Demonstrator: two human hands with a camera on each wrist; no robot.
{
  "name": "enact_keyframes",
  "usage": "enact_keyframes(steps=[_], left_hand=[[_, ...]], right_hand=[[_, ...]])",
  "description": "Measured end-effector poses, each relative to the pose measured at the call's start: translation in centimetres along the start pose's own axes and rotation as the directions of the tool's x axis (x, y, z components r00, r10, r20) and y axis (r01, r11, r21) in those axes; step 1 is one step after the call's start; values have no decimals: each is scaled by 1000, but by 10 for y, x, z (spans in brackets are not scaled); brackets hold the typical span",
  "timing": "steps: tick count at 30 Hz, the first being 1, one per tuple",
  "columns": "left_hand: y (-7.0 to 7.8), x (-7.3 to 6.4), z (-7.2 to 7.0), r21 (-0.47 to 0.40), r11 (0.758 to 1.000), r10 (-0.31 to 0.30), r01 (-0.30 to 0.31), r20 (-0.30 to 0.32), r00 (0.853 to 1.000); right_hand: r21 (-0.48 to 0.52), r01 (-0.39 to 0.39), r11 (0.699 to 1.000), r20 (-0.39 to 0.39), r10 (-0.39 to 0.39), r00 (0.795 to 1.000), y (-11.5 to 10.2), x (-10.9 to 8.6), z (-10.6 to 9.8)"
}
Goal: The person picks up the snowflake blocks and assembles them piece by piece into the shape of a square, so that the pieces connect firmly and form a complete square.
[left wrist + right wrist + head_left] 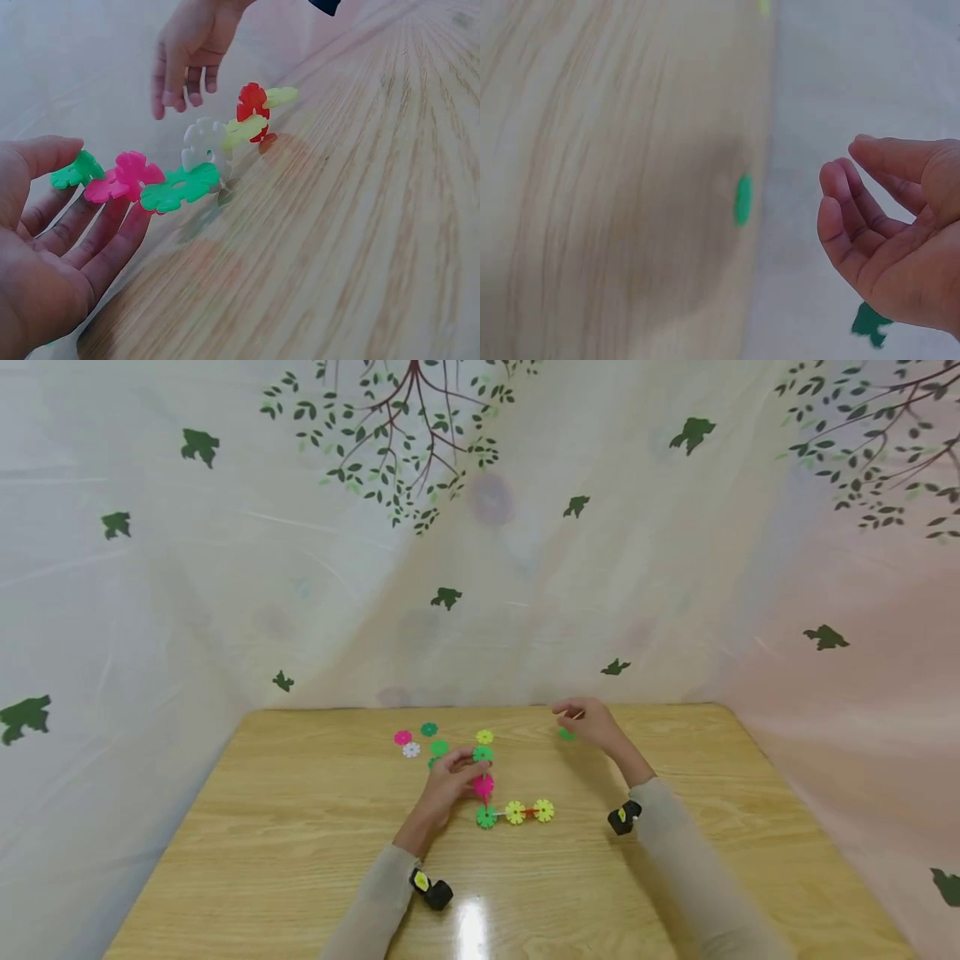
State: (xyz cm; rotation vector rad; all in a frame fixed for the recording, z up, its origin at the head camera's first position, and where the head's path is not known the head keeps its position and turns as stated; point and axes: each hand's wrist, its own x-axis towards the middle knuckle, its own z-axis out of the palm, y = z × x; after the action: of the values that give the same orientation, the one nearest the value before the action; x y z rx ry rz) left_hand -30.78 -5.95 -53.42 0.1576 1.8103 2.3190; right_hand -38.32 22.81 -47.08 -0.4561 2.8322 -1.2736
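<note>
An L-shaped chain of flower-shaped plastic connector discs (515,812) joins green, pink, white, yellow and red pieces. My left hand (448,787) holds its far end, thumb on the green end disc (79,171) and fingers beneath it and the pink discs (133,174). In the left wrist view, the white disc (201,142), yellow disc (246,130) and red disc (253,99) run away from the hand. My right hand (592,724) hovers above the table's far right part, fingers loosely bent and nothing visible between them. Below it lies a loose green disc (743,200).
Several loose discs lie beyond my left hand, among them a pink disc (403,737), a white disc (411,749) and a dark green disc (429,728). A yellow disc (484,737) lies past the chain's end. A printed cloth (510,635) hangs behind the wooden table (300,827).
</note>
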Motion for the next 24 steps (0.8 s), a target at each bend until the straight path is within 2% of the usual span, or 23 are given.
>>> enact_keyframes(steps=[6,10,15,19,24], left_hand=[[-1,1,0,28,999,-16,17,-42,999],[0,1,2,37,999,-31,33,-58,998],[0,-1,1,41,999,-25,28,-57,998],[1,-3,1,42,999,-13,15,-45,999],[1,-4,0,43,999,-4,5,-39,999]], right_hand=[[-86,-49,995,30,52,998,26,3,-9],[-46,-54,998,76,57,995,32,3,-9],[15,-23,1000,113,21,993,38,6,-7],[10,9,1000,120,-11,993,45,8,-3],[5,13,1000,102,-13,995,52,9,0]])
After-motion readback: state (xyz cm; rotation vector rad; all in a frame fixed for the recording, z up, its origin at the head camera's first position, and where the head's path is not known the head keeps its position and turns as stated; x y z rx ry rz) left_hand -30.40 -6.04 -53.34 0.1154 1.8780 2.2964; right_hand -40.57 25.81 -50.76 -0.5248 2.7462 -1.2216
